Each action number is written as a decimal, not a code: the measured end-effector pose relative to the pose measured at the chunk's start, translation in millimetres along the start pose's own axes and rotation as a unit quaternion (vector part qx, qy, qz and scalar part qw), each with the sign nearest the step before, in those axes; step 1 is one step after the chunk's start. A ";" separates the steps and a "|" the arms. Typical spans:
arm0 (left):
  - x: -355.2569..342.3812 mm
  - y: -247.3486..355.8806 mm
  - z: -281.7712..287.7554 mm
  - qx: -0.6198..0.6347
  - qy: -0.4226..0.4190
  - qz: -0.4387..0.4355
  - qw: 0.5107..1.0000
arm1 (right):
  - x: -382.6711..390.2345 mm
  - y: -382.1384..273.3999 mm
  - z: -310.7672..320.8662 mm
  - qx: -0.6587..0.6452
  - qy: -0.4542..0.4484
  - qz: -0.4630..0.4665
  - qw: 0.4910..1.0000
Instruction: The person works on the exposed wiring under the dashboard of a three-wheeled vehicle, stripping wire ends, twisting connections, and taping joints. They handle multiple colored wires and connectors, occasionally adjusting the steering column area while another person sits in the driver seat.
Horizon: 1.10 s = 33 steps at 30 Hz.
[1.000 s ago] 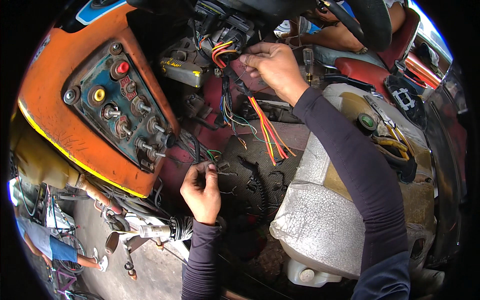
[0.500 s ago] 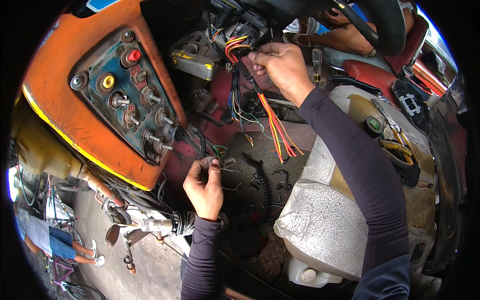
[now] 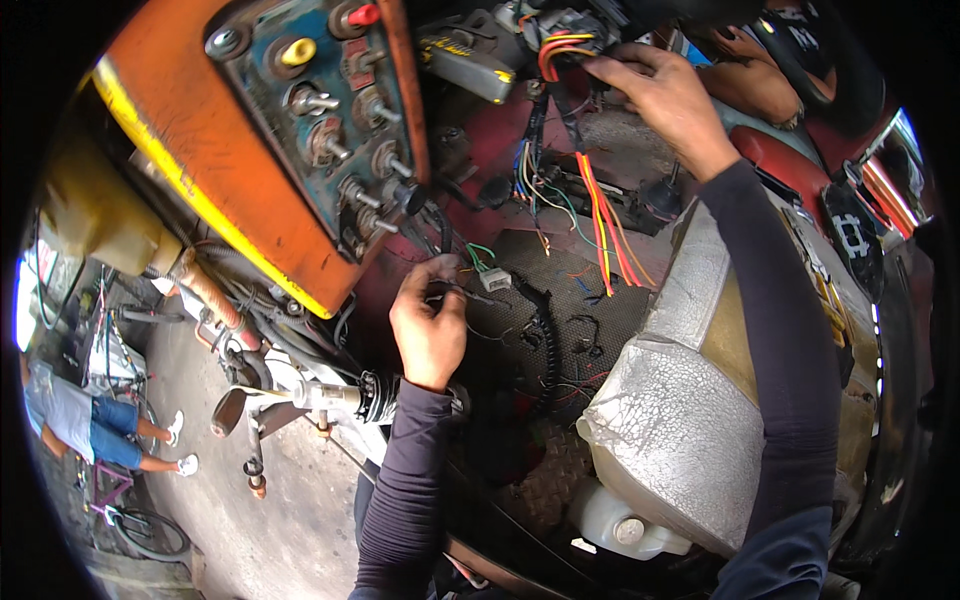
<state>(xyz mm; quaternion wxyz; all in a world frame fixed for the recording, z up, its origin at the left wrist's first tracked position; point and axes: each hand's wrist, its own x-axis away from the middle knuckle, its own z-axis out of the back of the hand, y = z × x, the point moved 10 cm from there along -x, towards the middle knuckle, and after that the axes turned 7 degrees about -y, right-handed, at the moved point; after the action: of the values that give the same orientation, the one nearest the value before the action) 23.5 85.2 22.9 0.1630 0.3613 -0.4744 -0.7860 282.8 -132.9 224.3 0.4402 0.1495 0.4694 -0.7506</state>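
Both of the person's arms are covered in long, close-fitting dark sleeves of a navy-to-charcoal tone, running from the near edge up to the wrists. The left sleeve [image 3: 405, 490] shows soft wrinkles along the forearm and ends in a plain cuff. The right sleeve [image 3: 790, 330] is smoother and a touch bluer near the shoulder. The left hand [image 3: 430, 325] and right hand [image 3: 665, 95] are bare: no gloves, rings or watch visible.

Worn painted metal panel [image 3: 270, 190], plastic-coated wires [image 3: 600, 210]
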 end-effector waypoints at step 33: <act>-60.1 1.6 -79.6 0.251 -0.187 0.097 0.945 | 70.5 -29.5 -57.5 0.066 -0.353 -0.135 0.923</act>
<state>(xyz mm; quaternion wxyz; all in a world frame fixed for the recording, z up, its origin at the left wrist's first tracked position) 122.1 70.5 26.1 0.0513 0.1894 -0.7108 -0.6755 208.2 -116.5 166.6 0.4612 -0.1615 0.2490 -0.8362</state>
